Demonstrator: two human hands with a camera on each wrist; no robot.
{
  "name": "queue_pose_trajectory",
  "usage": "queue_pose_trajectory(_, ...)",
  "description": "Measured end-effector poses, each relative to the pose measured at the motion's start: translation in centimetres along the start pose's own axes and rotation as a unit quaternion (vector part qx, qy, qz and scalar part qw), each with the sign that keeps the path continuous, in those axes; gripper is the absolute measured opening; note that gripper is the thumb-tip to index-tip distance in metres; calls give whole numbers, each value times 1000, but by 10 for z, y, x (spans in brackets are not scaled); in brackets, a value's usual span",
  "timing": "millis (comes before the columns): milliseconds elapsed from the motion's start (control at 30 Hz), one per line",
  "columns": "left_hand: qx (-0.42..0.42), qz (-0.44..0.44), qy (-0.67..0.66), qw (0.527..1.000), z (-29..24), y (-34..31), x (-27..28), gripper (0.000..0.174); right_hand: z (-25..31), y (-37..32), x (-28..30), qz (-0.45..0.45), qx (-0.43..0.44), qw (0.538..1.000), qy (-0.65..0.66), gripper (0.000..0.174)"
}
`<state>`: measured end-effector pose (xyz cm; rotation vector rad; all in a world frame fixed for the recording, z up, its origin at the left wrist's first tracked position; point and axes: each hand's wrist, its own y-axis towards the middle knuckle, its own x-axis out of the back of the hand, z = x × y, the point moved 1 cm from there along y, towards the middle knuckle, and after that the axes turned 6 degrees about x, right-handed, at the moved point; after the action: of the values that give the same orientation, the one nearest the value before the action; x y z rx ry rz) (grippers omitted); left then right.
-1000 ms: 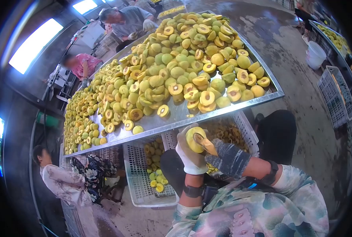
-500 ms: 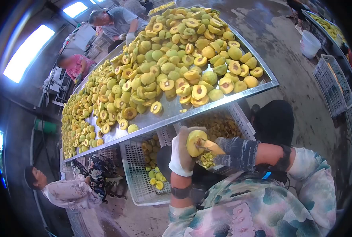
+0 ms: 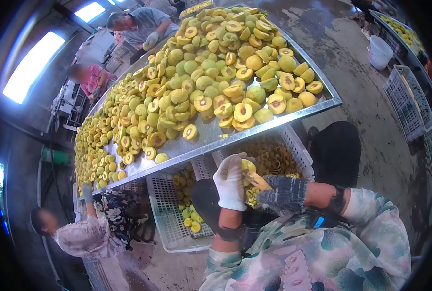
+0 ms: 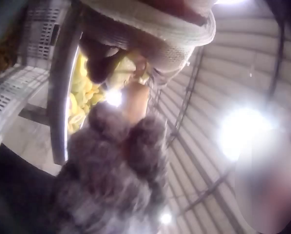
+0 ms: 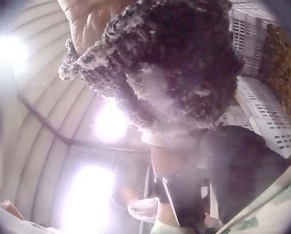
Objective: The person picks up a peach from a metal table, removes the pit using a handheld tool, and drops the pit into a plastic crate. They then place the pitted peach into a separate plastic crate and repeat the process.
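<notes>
My left hand (image 3: 229,183), in a white glove, grips a yellow peach half (image 3: 248,166) below the metal table's near edge. The fruit shows only partly past the fingers. My right hand (image 3: 283,193), in a grey knitted glove, holds a tan-handled tool (image 3: 259,182) whose far end meets the peach half. In the left wrist view the handle (image 4: 135,102) runs from the grey fingers up to the fruit (image 4: 121,72), and the tool's tip is hidden. The grey glove's back fills much of the right wrist view.
Heaped peach halves (image 3: 196,92) cover the metal table (image 3: 269,124). Underneath stand white crates (image 3: 170,223), one with peach pieces, another with brownish scraps (image 3: 274,157). Other people sit along the table's left side. A white bucket (image 3: 381,52) and more crates stand at the right.
The peach half has turned from facing the head camera to mostly hidden behind the left fingers. The head view has shifted slightly. A person at lower left now reaches to the table.
</notes>
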<state>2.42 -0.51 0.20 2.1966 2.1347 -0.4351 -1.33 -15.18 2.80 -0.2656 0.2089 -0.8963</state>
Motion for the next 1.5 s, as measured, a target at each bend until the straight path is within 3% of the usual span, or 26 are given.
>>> queue_pose_trajectory(67,0,-8,0,1000,4,1,0,41,-8,2,1,-14,39,999,-2,28)
queue_pose_trajectory(100,0,-13,0,1000,5,2,1,41,-12,2,3,6,20,997,74,27)
queue_pose_trajectory(133,21,28,2,999,2,4,4,40,-17,2,4,26,0,988,149,27)
queue_pose_trajectory(233,76,96,-60,991,-2,5,6,40,-25,2,5,18,20,985,170,27)
queue_pose_trajectory(367,42,-14,13,999,16,9,4,42,-25,11,9,28,37,996,80,26)
queue_pose_trajectory(400,68,14,-14,997,19,12,7,41,-29,11,13,65,-32,967,243,25)
queue_pose_trajectory(433,69,13,-15,997,18,13,5,41,-34,10,15,102,-101,906,398,23)
queue_pose_trajectory(533,37,-24,-70,997,21,12,-2,41,-49,12,8,76,-77,886,452,19)
queue_pose_trajectory(567,26,-55,-51,997,26,13,-2,42,-50,16,7,81,-79,885,452,19)
queue_pose_trajectory(633,34,-13,-31,999,30,18,4,43,-53,20,8,47,-70,946,313,17)
queue_pose_trajectory(667,34,-12,-31,999,28,18,5,43,-52,19,10,46,-69,946,313,17)
queue_pose_trajectory(733,92,45,-45,994,23,17,4,43,-51,16,13,79,-112,918,372,19)
queue_pose_trajectory(833,42,14,-74,996,30,17,2,46,-53,16,10,77,-97,901,416,20)
queue_pose_trajectory(867,39,48,-73,995,29,17,3,48,-56,16,9,79,-99,901,416,20)
queue_pose_trajectory(933,36,63,-129,989,36,19,2,49,-63,16,3,134,-68,808,570,20)
queue_pose_trajectory(1033,30,68,-198,977,39,30,6,47,-76,22,-5,139,-64,770,619,21)
queue_pose_trajectory(1100,-19,-134,-113,984,49,45,24,47,-77,17,4,122,-33,777,617,23)
queue_pose_trajectory(1167,-21,-128,-115,985,19,36,39,46,-82,23,21,105,4,784,612,26)
queue_pose_trajectory(1200,3,-117,-103,988,13,31,55,45,-99,37,30,37,-37,959,277,28)
queue_pose_trajectory(1233,-9,-148,-95,984,19,35,77,43,-113,47,37,-37,-72,992,-99,31)
queue_pose_trajectory(1267,-23,-130,-103,986,7,30,91,42,-126,50,39,-41,-66,992,-102,31)
queue_pose_trajectory(1333,-66,-168,-24,983,-18,20,124,36,-146,50,41,-154,-90,984,28,34)
queue_pose_trajectory(1367,-10,-241,55,969,-35,15,136,35,-142,51,43,-151,-88,984,21,34)
queue_pose_trajectory(1400,-82,-267,261,924,-13,31,194,41,-137,50,39,-104,-116,987,-41,34)
queue_pose_trajectory(1433,-44,-332,572,749,-41,23,185,50,-135,50,35,-58,-141,983,-100,33)
queue_pose_trajectory(1500,5,-398,709,582,-56,37,184,57,-128,54,39,-39,-132,985,-105,25)
